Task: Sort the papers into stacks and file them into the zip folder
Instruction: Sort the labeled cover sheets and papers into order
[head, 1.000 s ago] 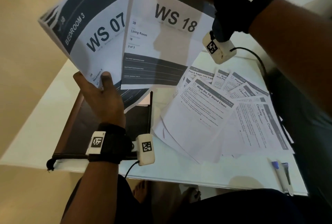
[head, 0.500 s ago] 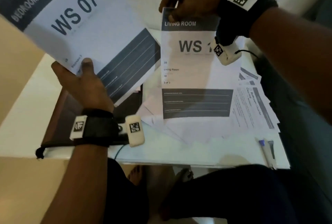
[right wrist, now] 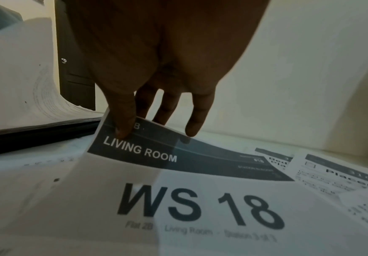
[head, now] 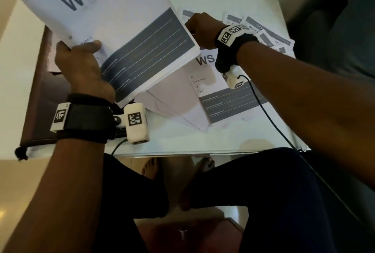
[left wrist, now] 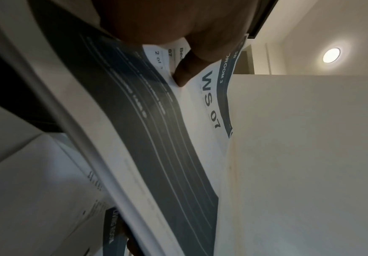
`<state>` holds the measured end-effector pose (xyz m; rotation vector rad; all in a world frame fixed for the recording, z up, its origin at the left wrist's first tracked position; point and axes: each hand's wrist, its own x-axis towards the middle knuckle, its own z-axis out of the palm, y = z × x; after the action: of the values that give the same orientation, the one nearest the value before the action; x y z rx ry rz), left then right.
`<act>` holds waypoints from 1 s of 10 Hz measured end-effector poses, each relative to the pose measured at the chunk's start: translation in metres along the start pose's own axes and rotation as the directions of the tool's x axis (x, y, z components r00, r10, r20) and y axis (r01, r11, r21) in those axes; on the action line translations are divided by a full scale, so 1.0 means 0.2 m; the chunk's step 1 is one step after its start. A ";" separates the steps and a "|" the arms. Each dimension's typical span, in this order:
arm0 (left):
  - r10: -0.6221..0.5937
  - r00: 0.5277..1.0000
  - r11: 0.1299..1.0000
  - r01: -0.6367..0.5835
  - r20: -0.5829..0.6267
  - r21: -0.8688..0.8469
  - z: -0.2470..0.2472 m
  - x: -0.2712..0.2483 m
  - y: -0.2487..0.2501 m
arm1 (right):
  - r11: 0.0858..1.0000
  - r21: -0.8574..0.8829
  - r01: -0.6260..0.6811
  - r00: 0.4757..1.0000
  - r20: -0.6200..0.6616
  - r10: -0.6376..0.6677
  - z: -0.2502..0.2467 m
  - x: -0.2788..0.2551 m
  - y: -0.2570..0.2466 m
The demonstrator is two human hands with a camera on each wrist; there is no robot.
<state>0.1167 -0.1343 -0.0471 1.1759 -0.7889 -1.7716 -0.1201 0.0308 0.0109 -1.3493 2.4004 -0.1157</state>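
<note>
My left hand (head: pixel 81 60) grips a thick stack of papers (head: pixel 113 29) topped by a "WS 07 Bedroom 3" sheet (left wrist: pixel 209 107), raised above the table's left half, thumb on top. My right hand (head: pixel 199 29) pinches the top edge of the "WS 18 Living Room" sheet (right wrist: pixel 189 199) between thumb and fingers; the sheet lies almost flat on the spread of loose papers (head: pixel 269 35) on the table. The dark brown zip folder (head: pixel 40 94) lies open at the table's left, partly hidden under the raised stack.
The white table (head: pixel 203 141) ends at a near edge just above my knees. A cable (head: pixel 269 118) runs from the right wrist camera across the papers. A dark cushion or seat (head: pixel 334 19) borders the table's right side.
The right hand has lowered the WS 18 sheet from mid-air down onto the loose papers. The left hand has swung its WS 07 stack further up and left.
</note>
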 end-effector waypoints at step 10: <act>-0.459 0.822 0.886 0.449 0.337 0.113 0.19 -0.53 -0.31 | -0.103 0.988 0.117 0.976 -0.095 0.194 0.03 -0.75 -0.11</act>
<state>0.0838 -0.0103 -0.0428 1.1409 -0.7815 -2.4303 -0.0308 0.1450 0.0530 -0.3715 1.4427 -1.7906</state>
